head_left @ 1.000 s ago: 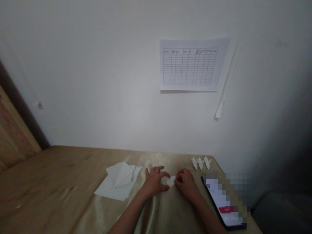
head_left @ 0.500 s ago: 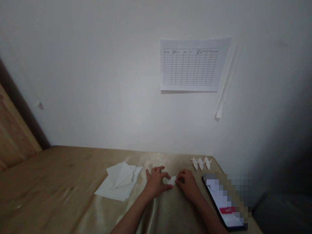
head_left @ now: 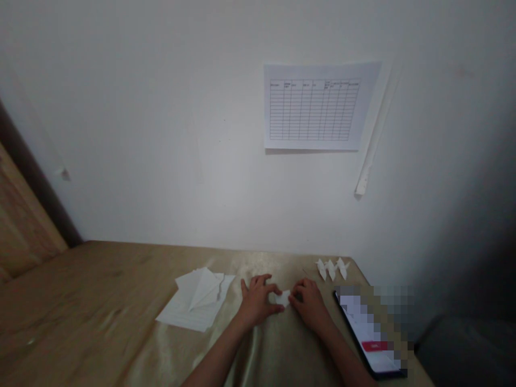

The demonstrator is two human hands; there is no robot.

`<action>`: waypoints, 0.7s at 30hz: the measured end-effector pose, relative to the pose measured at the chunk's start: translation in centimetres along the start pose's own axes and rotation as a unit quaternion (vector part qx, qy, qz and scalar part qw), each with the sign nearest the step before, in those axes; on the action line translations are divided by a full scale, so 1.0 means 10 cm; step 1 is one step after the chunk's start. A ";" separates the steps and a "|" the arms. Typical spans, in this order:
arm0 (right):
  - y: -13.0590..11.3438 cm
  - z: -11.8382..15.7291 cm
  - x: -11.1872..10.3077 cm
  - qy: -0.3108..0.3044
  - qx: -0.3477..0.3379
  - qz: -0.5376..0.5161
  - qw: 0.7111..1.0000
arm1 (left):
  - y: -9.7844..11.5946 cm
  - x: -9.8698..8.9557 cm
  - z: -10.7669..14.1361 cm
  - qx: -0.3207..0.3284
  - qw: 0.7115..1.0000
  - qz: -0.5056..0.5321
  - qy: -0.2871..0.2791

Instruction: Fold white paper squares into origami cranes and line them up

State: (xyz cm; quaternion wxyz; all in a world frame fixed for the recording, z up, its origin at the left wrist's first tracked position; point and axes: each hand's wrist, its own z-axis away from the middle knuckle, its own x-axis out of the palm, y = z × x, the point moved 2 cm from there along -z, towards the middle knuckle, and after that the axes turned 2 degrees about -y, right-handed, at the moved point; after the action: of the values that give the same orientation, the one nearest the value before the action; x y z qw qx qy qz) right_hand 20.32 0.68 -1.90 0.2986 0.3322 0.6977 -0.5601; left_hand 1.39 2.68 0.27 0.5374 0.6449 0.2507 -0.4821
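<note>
A small white piece of folded paper (head_left: 284,298) lies between my two hands over the cloth-covered table. My left hand (head_left: 258,303) has its thumb and index finger at the paper's left side, with the other fingers spread. The fingertips of my right hand (head_left: 308,302) are pinched on the paper's right edge. Three small folded white paper shapes (head_left: 331,270) sit in a row beyond my right hand. To the left of my left hand is a pile of white paper sheets (head_left: 185,309), with a creased, partly folded sheet (head_left: 205,288) on top.
A phone (head_left: 368,336) with a lit, partly blurred screen lies right of my right forearm. The gold tablecloth (head_left: 92,306) meets a white wall, where a printed table sheet (head_left: 314,110) hangs. A wooden panel (head_left: 24,215) stands at the far left.
The view has shifted very slightly. Both hands stay at the small paper in nearly the same pose.
</note>
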 end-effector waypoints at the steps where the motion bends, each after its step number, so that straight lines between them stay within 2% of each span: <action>1: -0.01 0.00 0.00 0.003 0.000 0.002 1.000 | 0.00 0.00 0.00 0.000 1.000 0.000 0.000; 15: -0.04 0.03 0.02 0.006 0.002 0.020 1.000 | 0.00 -0.01 -0.03 0.006 1.000 -0.009 -0.011; 21: -0.06 0.05 0.00 0.007 -0.010 0.031 0.999 | -0.05 -0.01 -0.02 0.039 0.999 -0.020 -0.026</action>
State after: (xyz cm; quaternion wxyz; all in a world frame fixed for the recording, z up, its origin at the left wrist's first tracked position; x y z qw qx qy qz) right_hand 19.90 0.12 -1.66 0.3145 0.3544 0.6947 -0.5412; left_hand 0.96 3.04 0.13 0.5081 0.6474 0.2305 -0.5192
